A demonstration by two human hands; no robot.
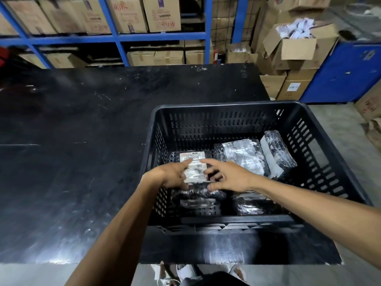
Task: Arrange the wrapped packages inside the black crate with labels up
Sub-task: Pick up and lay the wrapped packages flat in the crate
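Observation:
The black crate [309, 112] stands at the right end of a black table and holds several packages in dark shiny wrap. Both my hands reach into its left half. My left hand [173, 174] and my right hand [228, 178] grip the two sides of a wrapped package [193, 164] whose white barcode label faces up. Another package [243, 157] lies beside it to the right. A third [278, 155] leans tilted against the right wall. Two more [198, 199] [251, 205] lie near the front wall, partly hidden under my arms.
The black table [72, 151] stretches to the left of the crate. Blue shelving [121, 36] with cardboard boxes runs behind it. Open cardboard boxes [292, 48] and a blue bin [346, 73] stand at the back right. Grey floor shows to the right.

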